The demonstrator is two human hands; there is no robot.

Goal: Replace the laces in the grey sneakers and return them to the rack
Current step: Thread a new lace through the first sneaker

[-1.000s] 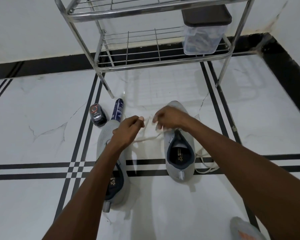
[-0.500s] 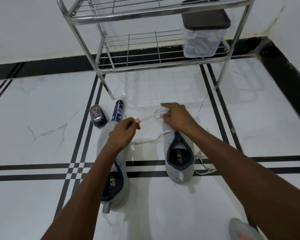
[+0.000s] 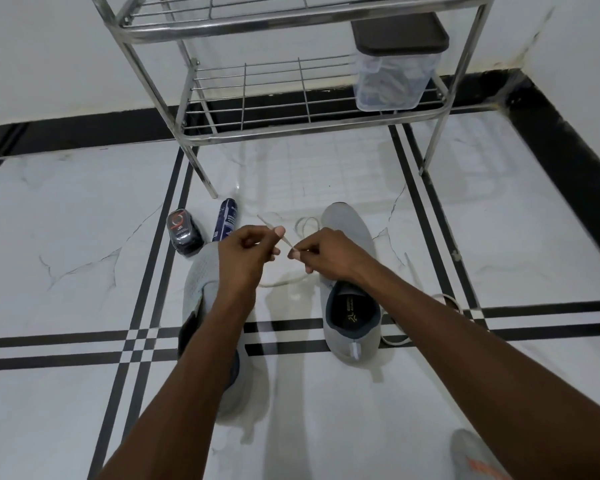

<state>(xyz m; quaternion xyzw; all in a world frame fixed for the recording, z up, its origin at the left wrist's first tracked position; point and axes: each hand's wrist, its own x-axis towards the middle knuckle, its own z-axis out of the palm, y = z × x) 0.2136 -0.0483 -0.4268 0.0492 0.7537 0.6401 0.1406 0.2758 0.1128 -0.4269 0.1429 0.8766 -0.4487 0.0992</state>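
Fingertips [image 3: 293, 251] of your two hands now pinch one white lace [image 3: 284, 240] above the right sneaker [image 3: 349, 237], your right hand [image 3: 326, 252] lifted off its toe; left hand [image 3: 246, 254] meets it. Threading looks set to start; both sneakers sit before the rack [image 3: 291, 121].

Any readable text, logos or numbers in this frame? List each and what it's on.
Nothing can be quoted with confidence.
Insole of the right grey sneaker: gold logo mark and small lettering, too blurred to read.
Blue spray can: white lettering along its side, too small to read.
Black tin: red ring emblem and a small label, unreadable.
Clear container on the rack: no text visible.
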